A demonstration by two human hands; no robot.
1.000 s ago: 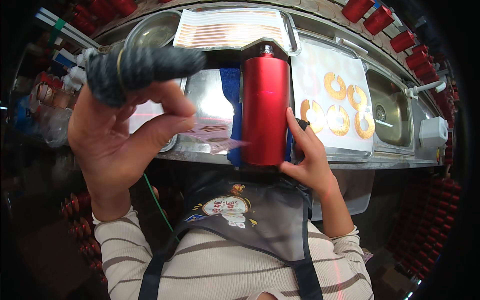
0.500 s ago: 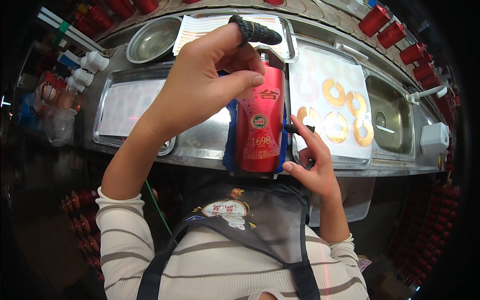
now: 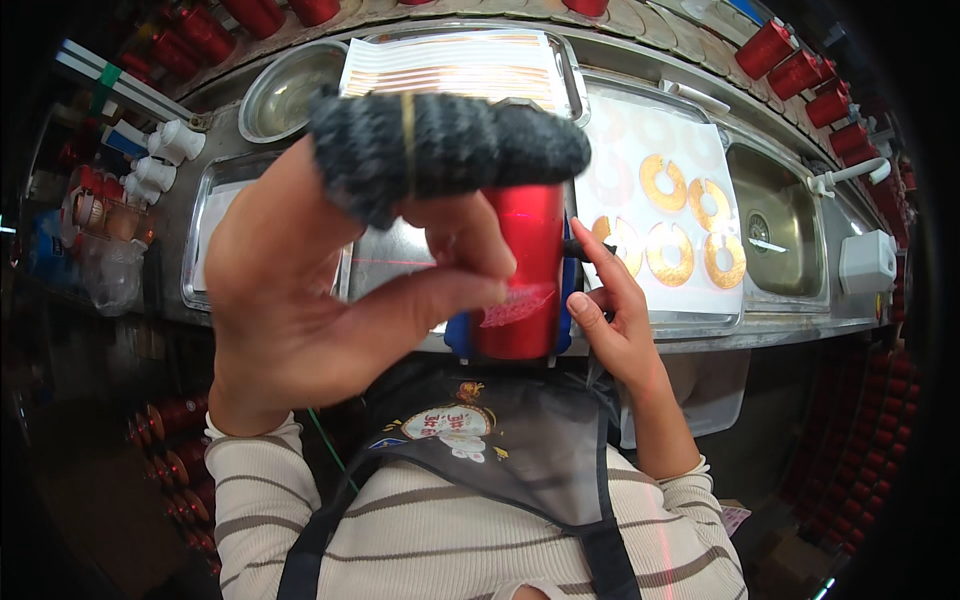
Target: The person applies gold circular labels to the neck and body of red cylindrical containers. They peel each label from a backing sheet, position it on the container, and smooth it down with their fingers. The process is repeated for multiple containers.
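A red bottle (image 3: 525,240) lies on a blue padded rest (image 3: 457,335) at the front edge of the steel counter, its neck pointing away from me. Close to the camera, my left hand (image 3: 330,290) is closed in a pinch, thumb against curled fingers, at a thin translucent pink printed film (image 3: 517,307). The film shows in front of the bottle's lower part; the hand covers the rest. A dark knitted finger sleeve (image 3: 450,145) on this hand hides the bottle's upper end. By the bottle's right side is my right hand (image 3: 622,325), open, thumb and fingers apart, one finger in a black sleeve.
On the right, a tray carries a white sheet (image 3: 610,150) with several gold C-shaped decals (image 3: 670,255), beside a sink (image 3: 775,240). A striped decal sheet (image 3: 450,65) and a metal bowl (image 3: 290,95) stand behind. More red bottles (image 3: 765,48) line the conveyor (image 3: 660,22).
My left hand has come up nearer the camera and toward me with the pink film. The printing seen over the bottle before no longer shows on its visible part. My right hand stays beside the bottle.
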